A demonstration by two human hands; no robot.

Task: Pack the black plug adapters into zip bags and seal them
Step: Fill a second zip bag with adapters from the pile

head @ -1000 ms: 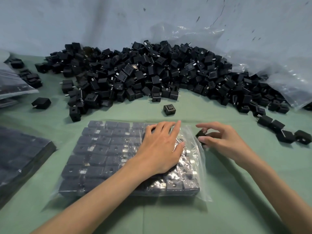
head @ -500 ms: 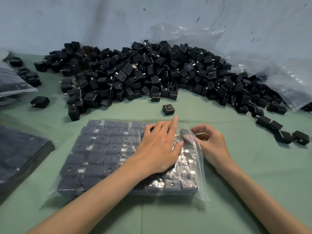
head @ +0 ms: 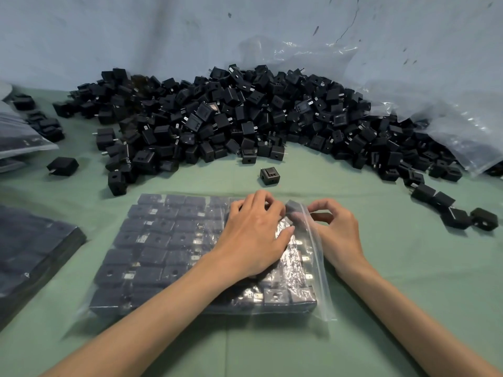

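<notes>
- zip bag (head: 174, 240): clear, lying flat at the middle of the bench (head: 394, 268), its mouth along the right side; packed with black plug adapters (head: 152, 257) in tidy rows, one layer deep as far as can be seen.
- corner adapter (head: 295, 207): sits at the far right corner of the bag, just inside the mouth, between the two hands.
- left hand (head: 253, 235): palm down on top of the bag's right half, fingers bent a little at the tips and pressing the plastic; nothing gripped.
- right hand (head: 337, 232): beside the mouth of the bag, thumb and forefinger pinching its far right edge, other fingers curled under.
- lone adapter (head: 270, 176): on the bench just beyond the bag, apart from it.
- loose pile (head: 245, 118): a large heap of the same adapters along the back of the bench, against a pale wall (head: 136, 36).
- stray adapters (head: 449, 210): a short trail to the right of the right hand, well apart from it.
- plastic sack (head: 449, 110): crumpled and clear, at the right end of the heap.
- filled bags (head: 30, 254): a flat stack at the left edge; more bags (head: 19, 137) lie farther back.
</notes>
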